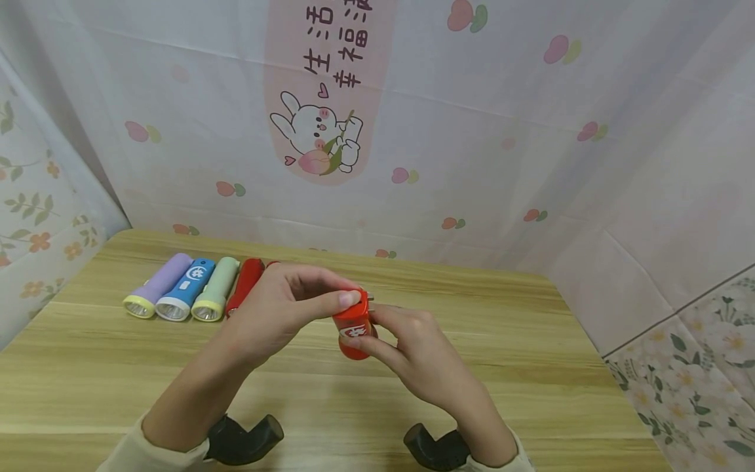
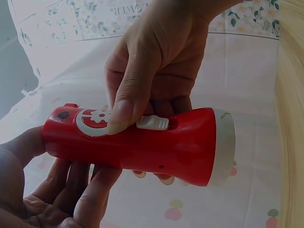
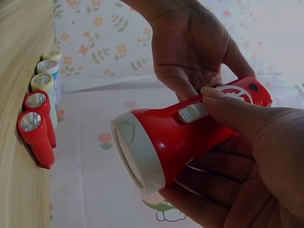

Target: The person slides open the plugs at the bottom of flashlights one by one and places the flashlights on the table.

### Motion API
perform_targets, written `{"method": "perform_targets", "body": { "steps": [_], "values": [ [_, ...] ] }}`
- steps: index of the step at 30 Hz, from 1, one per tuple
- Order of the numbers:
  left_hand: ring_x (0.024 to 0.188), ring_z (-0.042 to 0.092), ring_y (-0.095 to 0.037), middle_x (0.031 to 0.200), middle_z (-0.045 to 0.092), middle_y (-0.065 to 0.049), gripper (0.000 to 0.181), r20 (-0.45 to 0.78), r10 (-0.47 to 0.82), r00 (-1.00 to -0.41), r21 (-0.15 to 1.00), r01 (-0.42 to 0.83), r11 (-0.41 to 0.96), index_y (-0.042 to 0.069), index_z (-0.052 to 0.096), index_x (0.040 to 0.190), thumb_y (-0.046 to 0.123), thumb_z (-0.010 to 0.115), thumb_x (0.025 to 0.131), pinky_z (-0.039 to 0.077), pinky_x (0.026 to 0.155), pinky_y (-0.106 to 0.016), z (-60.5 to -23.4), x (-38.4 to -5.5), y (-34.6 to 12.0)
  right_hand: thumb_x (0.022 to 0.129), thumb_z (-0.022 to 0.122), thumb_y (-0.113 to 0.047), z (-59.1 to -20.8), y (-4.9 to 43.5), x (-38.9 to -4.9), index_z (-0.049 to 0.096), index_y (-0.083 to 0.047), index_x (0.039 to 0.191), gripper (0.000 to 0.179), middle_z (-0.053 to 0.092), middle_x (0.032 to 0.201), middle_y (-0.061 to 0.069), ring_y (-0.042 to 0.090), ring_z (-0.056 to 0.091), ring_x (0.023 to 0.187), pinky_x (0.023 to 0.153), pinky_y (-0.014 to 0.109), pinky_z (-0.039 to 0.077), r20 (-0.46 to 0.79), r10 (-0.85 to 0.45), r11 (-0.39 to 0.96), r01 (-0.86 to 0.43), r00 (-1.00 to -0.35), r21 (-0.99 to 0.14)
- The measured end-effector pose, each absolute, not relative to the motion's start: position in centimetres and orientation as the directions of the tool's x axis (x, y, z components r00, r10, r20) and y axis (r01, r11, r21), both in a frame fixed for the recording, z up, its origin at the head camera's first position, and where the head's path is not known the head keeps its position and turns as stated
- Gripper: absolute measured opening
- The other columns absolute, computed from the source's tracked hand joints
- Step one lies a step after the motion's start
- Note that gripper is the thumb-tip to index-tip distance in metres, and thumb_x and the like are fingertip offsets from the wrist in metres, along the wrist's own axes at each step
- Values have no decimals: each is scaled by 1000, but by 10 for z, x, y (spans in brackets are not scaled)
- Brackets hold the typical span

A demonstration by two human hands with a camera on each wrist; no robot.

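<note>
A red flashlight [image 1: 354, 331] with a white emblem is held between both hands above the table, its tail end up. Metal plug prongs [image 1: 371, 300] stick out of that end. My left hand [image 1: 277, 305] pinches the tail, thumb on it and fingers behind. Around the body, my right hand [image 1: 421, 347] grips with its thumb on the emblem, beside the white slide switch [image 2: 153, 123]. The pale lens rim [image 3: 137, 152] points away from the palms in the right wrist view.
At the table's back left lie a purple flashlight [image 1: 160, 282], a blue one [image 1: 185, 288], a pale green one [image 1: 217, 288] and a red one [image 1: 245, 283]. The right wrist view shows another red flashlight [image 3: 39, 137] in the row. A printed curtain [image 1: 472, 131] hangs behind the wooden table [image 1: 519, 367].
</note>
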State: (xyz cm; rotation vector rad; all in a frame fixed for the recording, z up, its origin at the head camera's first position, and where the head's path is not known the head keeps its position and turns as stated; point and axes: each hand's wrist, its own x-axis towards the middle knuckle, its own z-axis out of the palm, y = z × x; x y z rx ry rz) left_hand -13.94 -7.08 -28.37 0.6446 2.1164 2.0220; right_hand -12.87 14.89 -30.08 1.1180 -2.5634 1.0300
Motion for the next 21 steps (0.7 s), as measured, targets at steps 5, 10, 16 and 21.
{"method": "perform_targets", "body": {
  "steps": [5,10,16,21],
  "values": [
    [97,70,-29,108,76,-8,22,179,429,-885,978,209,24,9,76,114,21,69,96,59,89,-42,-283,-139,-74,94,72,-23,-301,151,-130,72,-15,110,18,75,95,-7,1,65,82,74,20,57,393,-599,472,-705,-697,-530],
    [99,71,-29,112,76,-8,23,182,470,-864,975,220,29,10,75,116,20,67,98,60,89,-40,-281,-139,-77,93,73,-22,-300,152,-131,72,-15,106,15,74,92,-7,1,62,78,71,19,56,390,-611,457,-709,-689,-537],
    [98,70,-28,110,76,-8,23,163,469,-868,978,207,42,10,75,116,21,68,97,59,90,-42,-280,-139,-77,93,73,-22,-300,152,-131,72,-15,106,15,73,89,-8,0,60,76,69,19,54,394,-612,459,-713,-686,-529],
    [97,71,-28,110,76,-7,22,159,459,-874,977,206,52,10,75,115,21,68,97,58,89,-42,-280,-139,-75,93,73,-21,-300,152,-131,72,-15,105,13,72,88,-8,0,58,74,67,17,52,400,-613,470,-721,-681,-509]
  ]
}}
